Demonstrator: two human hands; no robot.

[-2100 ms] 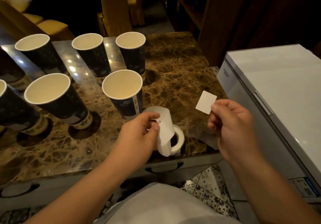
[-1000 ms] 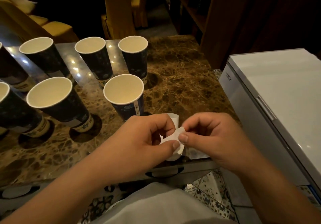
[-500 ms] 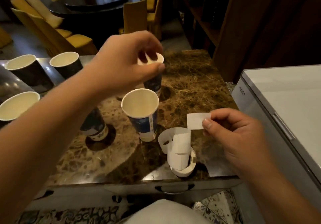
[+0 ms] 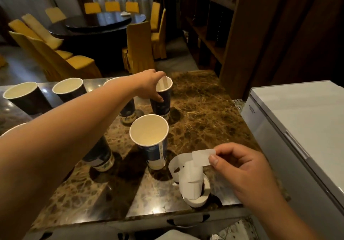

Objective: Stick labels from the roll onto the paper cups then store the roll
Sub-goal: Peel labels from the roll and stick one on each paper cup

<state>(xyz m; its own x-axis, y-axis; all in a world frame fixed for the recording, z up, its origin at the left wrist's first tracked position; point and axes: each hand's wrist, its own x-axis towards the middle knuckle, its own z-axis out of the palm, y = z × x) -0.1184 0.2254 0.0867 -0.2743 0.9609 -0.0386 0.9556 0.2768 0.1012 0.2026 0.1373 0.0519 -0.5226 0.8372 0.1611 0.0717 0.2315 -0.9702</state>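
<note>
My left hand (image 4: pixel 149 86) reaches across the marble table and grips the rim of the far dark paper cup (image 4: pixel 162 100), thumb on its outer wall. My right hand (image 4: pixel 236 165) pinches a white label (image 4: pixel 202 157) above the label roll (image 4: pixel 194 193), which stands near the table's front edge with its backing strip curling up. An upright dark cup (image 4: pixel 150 139) stands just left of the roll. Several more dark cups (image 4: pixel 28 96) stand to the left, some partly hidden by my left forearm.
The brown marble table (image 4: pixel 201 113) ends at a front edge with handle slots. A white chest appliance (image 4: pixel 301 124) stands close on the right. Behind are yellow-covered chairs (image 4: pixel 138 46), a dark round table and a wooden bookshelf (image 4: pixel 214 25).
My left hand left the roll and reached out to the far cup, now gripping its rim. My right hand peeled a label free and holds it over the roll. The camera tilted upward.
</note>
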